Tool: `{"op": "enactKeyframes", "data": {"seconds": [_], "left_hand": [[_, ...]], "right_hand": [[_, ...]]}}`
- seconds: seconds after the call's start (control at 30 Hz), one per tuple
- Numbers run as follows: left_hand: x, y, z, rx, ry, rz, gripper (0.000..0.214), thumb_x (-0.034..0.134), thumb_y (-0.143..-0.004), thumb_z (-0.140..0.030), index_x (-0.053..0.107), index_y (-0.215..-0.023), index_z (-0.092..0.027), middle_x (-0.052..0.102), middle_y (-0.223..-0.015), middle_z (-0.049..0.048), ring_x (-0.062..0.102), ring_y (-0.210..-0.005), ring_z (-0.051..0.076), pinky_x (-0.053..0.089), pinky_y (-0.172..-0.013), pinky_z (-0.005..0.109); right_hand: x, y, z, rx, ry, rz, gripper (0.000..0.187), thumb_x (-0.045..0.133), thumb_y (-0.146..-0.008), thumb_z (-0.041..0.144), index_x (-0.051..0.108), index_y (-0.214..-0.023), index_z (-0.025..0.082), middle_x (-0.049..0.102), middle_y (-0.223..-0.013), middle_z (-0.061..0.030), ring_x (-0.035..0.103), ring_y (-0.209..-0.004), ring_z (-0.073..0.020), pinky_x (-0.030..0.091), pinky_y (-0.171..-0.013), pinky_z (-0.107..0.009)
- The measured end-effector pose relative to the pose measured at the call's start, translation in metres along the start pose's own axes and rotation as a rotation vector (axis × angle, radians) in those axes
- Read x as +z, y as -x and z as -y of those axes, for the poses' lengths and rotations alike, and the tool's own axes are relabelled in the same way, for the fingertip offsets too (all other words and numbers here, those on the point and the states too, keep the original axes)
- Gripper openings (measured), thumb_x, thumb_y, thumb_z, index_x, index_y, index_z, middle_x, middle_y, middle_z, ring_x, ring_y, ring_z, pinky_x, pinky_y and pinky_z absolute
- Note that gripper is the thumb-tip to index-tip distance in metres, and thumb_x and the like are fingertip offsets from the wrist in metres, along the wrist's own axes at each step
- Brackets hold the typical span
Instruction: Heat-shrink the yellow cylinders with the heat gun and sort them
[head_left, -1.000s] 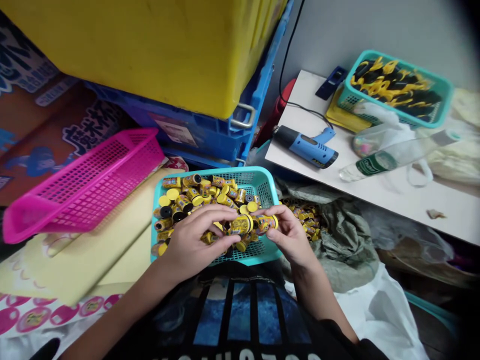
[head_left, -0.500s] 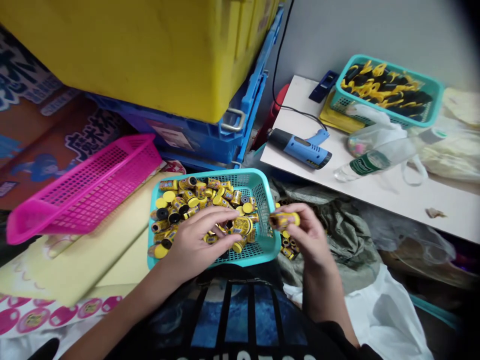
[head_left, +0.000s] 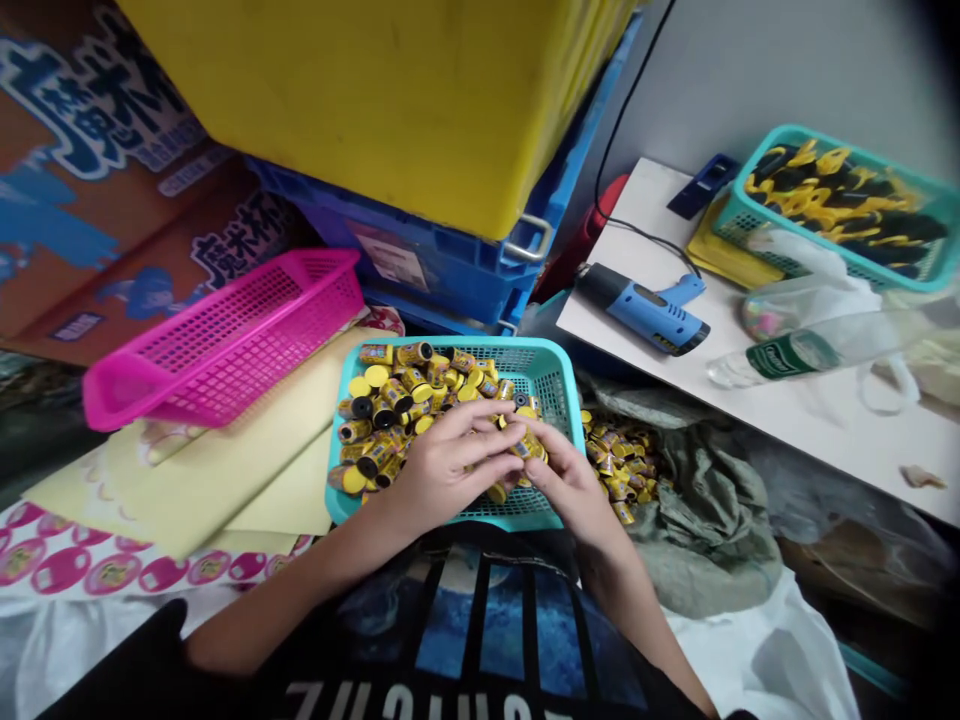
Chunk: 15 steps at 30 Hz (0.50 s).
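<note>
A teal basket [head_left: 559, 368] on my lap holds several small yellow-labelled cylinders [head_left: 397, 390] with yellow or black caps. Both my hands meet over its near right part. My left hand [head_left: 442, 470] has its fingers curled over the cylinders and pinches one between fingers and thumb. My right hand [head_left: 566, 480] touches it from the right, fingers closed on a small yellow cylinder [head_left: 525, 445] between the two hands. Much of that piece is hidden by fingers.
A pile of the same cylinders [head_left: 622, 455] lies on grey cloth right of the basket. A pink basket [head_left: 225, 340] sits left on yellow sheets. Yellow and blue crates [head_left: 420, 130] stand behind. A white board carries a blue heat gun [head_left: 649, 312], a bottle [head_left: 810, 350] and another teal basket [head_left: 840, 200].
My right hand carried a cylinder out over the pile on the right, then came back into the basket to meet my left hand. The camera view shifted left.
</note>
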<state>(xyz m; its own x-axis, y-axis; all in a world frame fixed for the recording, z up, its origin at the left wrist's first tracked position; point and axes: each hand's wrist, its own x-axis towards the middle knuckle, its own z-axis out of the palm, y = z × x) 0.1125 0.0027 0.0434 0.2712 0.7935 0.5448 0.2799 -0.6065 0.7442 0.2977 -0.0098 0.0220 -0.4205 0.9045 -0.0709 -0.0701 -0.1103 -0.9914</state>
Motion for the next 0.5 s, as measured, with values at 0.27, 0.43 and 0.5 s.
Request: {"op": "enactKeyframes", "data": {"seconds": [0.27,0.43,0.5], "left_hand": [[-0.043,0.037,0.029,-0.175,-0.405,-0.021,0.026,0.065,-0.093,-0.022,0.07,-0.118,-0.021,0.071,-0.107,0.0072,0.066,-0.1,0.021,0.057,-0.09,0.039],[-0.058,0.044,0.045,-0.23,-0.78,0.262,0.018,0.065,-0.092,-0.029,0.074,-0.104,-0.019,0.069,-0.094,0.0087,0.059,-0.09,0.027,0.051,-0.078,0.042],[-0.047,0.041,0.046,-0.287,-0.86,0.352,0.027,0.069,-0.088,-0.034,0.073,-0.107,-0.016,0.069,-0.097,0.0126,0.059,-0.093,0.031,0.049,-0.077,0.044]], "right_hand": [[-0.017,-0.02,-0.02,0.011,0.493,-0.068,0.048,0.061,-0.093,0.05,0.06,-0.133,0.024,0.058,-0.133,-0.0078,0.054,-0.125,-0.0223,0.043,-0.111,-0.041],[-0.019,-0.05,-0.028,-0.165,0.928,-0.331,0.052,0.058,-0.092,0.05,0.06,-0.132,0.018,0.059,-0.127,-0.0146,0.05,-0.12,-0.03,0.039,-0.107,-0.054],[-0.004,-0.061,-0.03,-0.195,0.878,-0.197,0.039,0.053,-0.096,0.043,0.062,-0.126,0.019,0.062,-0.122,-0.0117,0.053,-0.116,-0.0257,0.043,-0.105,-0.049]]}}
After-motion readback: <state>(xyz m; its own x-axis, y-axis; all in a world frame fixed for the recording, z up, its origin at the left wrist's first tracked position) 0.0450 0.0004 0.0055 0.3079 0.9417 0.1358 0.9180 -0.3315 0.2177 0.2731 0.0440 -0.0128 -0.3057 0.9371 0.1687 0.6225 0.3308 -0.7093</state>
